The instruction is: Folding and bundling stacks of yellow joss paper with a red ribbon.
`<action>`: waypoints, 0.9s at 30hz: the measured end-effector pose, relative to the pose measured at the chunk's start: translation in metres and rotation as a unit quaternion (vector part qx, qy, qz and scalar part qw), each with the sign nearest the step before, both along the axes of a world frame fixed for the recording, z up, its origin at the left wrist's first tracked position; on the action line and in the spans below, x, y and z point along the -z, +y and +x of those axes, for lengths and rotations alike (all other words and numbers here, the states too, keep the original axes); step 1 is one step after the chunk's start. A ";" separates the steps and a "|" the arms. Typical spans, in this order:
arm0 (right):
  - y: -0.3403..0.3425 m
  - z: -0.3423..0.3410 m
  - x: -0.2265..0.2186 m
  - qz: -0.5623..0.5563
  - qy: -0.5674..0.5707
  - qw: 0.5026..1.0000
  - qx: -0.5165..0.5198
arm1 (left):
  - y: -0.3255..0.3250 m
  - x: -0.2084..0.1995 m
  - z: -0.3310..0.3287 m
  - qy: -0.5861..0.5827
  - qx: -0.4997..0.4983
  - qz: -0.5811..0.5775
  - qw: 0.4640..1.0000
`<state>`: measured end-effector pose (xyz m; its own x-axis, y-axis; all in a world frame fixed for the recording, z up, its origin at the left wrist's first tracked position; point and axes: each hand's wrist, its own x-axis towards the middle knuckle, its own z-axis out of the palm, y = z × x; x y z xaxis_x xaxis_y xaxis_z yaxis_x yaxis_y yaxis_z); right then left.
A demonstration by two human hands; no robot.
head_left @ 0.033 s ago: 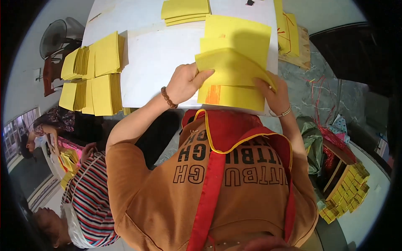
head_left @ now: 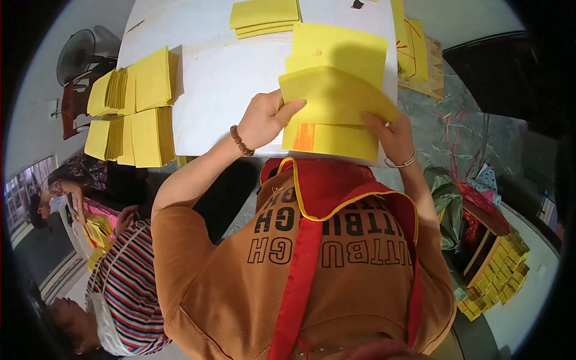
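Note:
A bowed, folded yellow paper sheet (head_left: 330,93) spans both my hands above the near right part of the white table. My left hand (head_left: 268,120), with a beaded bracelet on its wrist, pinches the left edge, thumb on top. At the right edge, my right hand (head_left: 393,133) grips the sheet between thumb and fingers; that corner is smeared by motion. Beneath it lies a stack of yellow paper (head_left: 342,144) with an orange printed patch near its left side. More yellow sheets (head_left: 360,45) stick out beyond the held one, partly in shadow.
Folded yellow paper bundles (head_left: 151,81) stand at the table's left edge. Another yellow stack (head_left: 264,15) lies at the far side of the white table (head_left: 228,90). A crate of small yellow bundles (head_left: 498,273) sits at lower right. Co-workers, one in a striped top (head_left: 129,288), are at left.
The held sheet's right corner has shifted slightly upward and become blurred at my right hand. My left hand has stayed nearly still.

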<state>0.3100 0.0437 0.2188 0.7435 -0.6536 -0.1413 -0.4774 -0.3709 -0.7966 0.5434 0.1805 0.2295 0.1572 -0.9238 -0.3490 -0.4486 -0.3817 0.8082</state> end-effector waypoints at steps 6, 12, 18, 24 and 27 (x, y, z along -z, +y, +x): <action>0.001 0.012 0.015 0.235 -0.248 0.933 0.112 | -0.010 0.022 -0.001 0.186 -0.111 -0.140 0.966; -0.001 0.010 0.018 0.200 -0.216 0.946 0.131 | -0.014 0.020 0.001 0.198 -0.117 -0.124 0.965; -0.005 0.007 0.028 0.195 -0.170 0.957 0.133 | -0.020 0.000 0.002 0.140 -0.115 -0.055 0.982; -0.003 0.009 0.024 0.199 -0.189 0.951 0.143 | -0.021 -0.008 0.004 -0.066 -0.098 -0.089 0.989; -0.001 0.011 0.022 0.207 -0.194 0.947 0.149 | -0.024 -0.028 -0.009 -0.345 0.043 -0.318 0.882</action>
